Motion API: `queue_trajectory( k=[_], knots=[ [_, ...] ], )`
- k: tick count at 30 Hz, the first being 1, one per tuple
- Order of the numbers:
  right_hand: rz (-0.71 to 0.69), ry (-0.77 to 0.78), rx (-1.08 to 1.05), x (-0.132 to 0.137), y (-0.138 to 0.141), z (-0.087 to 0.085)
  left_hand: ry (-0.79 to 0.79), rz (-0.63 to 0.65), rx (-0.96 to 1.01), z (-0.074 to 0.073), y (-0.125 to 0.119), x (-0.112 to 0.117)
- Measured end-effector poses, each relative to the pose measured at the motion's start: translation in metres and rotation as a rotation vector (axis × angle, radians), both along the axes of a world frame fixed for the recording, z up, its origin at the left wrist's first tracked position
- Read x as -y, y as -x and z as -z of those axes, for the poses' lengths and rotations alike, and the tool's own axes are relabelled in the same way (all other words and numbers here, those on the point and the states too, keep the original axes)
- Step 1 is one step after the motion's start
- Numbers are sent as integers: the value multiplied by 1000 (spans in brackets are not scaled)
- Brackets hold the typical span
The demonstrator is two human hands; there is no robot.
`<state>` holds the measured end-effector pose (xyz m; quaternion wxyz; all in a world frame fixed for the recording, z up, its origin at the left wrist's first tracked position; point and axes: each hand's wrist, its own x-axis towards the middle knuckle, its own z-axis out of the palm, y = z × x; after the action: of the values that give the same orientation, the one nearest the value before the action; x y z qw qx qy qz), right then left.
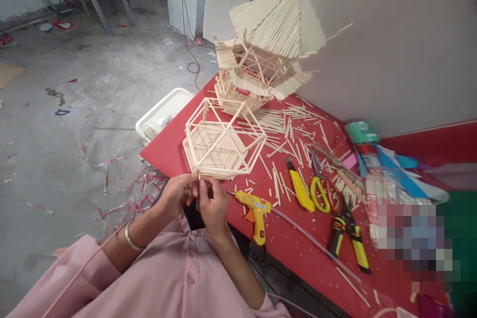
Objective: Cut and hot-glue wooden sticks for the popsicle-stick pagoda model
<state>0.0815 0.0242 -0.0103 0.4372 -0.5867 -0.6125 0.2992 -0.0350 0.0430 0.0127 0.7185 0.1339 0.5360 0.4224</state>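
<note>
A hexagonal frame of thin wooden sticks [223, 134] stands at the near left edge of the red table, its floor filled with sticks in a six-part pattern. At its near corner, my left hand [182, 189] has its fingertips pinched together. Close beside it, my right hand [213, 201] pinches thumb against finger on a small pale stick end. Whether that stick belongs to the frame is not clear. What the left fingertips grip is too small to make out. Just right of my hands lies a yellow glue gun [255, 208] with a glue stick in its back.
A stick pagoda model [272, 30] rises at the back, with jutting points. Loose sticks [276, 119] are scattered over the red table [298, 258]. A yellow cutter [301, 189], scissors [319, 191] and pliers [348, 233] lie to the right. A white tray [149, 117] sits beyond the left edge.
</note>
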Motion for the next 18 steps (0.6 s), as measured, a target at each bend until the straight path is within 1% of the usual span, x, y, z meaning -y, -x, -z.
queue_trajectory(
  k=[18],
  knots=[
    [2,3,4,0,0,1,-6,9,-12,1,0,1]
  ],
)
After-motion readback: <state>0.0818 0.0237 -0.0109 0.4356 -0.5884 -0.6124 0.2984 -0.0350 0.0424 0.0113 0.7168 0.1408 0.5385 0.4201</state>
